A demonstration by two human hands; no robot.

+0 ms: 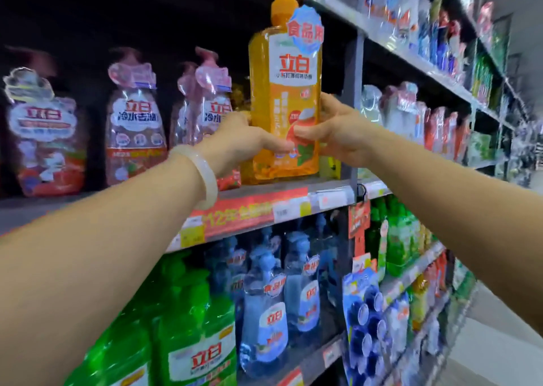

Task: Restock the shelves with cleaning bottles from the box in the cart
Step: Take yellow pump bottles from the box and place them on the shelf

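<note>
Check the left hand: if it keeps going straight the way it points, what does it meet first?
The left hand already grips the orange pump bottle. Past it, the shelf recess looks dark; possibly another bottle behind, but depth is unclear.

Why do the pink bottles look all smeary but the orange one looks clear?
In the head view, the orange bottle is sharp because the left hand and right hand hold it close and central; the pink bottles sit in a darker part and are blurred; the shelf edge bends from the wide lens.
</note>
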